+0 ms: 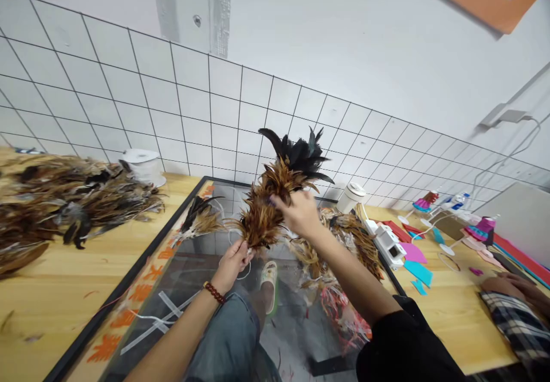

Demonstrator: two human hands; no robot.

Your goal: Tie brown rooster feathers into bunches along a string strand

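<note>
A feather duster [266,207] with glossy brown feathers and a black plume at its far end leans up and to the right over a glass-topped table. Its lower end is in my left hand [235,260], which is closed round it; the handle itself is hidden. My right hand [299,213] is at the duster's right side, below the black plume, with one finger lying across the brown feathers and the rest curled and partly hidden. A small bunch of black and tan feathers [200,219] lies left of the duster. White string [244,273] hangs near my left hand.
Piled feathers [98,193] and a white spool [141,164] occupy the left wooden table. At right are more feathers [352,239], pink-red strands [344,313], a white lidded cup [350,197], a power strip [387,244] and felt pieces [417,273]. Another person's plaid sleeve [511,313] rests far right.
</note>
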